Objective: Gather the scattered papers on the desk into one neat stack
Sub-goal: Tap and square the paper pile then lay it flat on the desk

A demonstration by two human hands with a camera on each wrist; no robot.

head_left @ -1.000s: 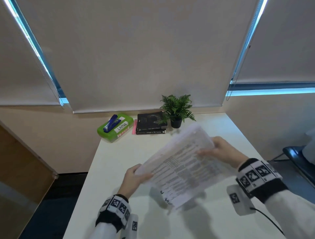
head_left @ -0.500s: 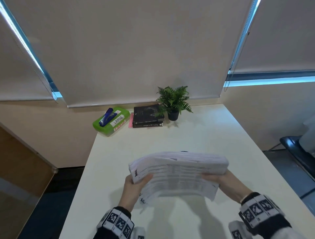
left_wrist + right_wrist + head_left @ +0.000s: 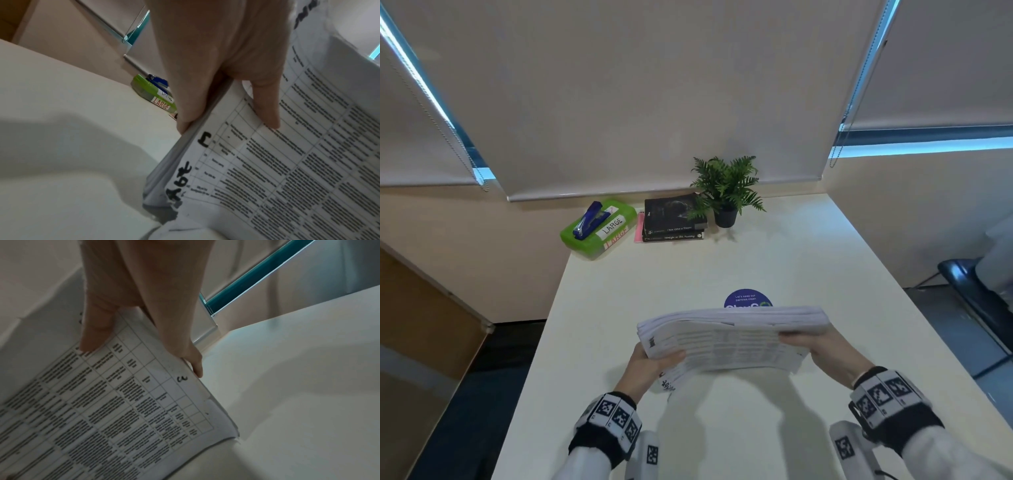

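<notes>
A thick stack of printed papers (image 3: 726,339) stands on its long edge on the white desk (image 3: 654,284), tilted toward me, its printed tables facing me. My left hand (image 3: 650,366) grips the stack's left end, thumb on the front sheet (image 3: 267,113) and fingers behind. My right hand (image 3: 825,349) grips the right end the same way, thumb on the printed face (image 3: 96,331). The stack's lower edge (image 3: 205,449) touches the desk. One sheet's corner (image 3: 667,385) sticks out low at the left.
At the desk's far end sit a green box (image 3: 599,229) with a blue stapler (image 3: 587,219) on it, two dark books (image 3: 674,219) and a small potted plant (image 3: 726,192). A round blue sticker (image 3: 748,299) shows behind the stack. A dark chair (image 3: 976,291) stands at the right.
The stack swung from a slanted, raised hold down to a level position on its edge near me. Both hands kept their grip and moved toward me.
</notes>
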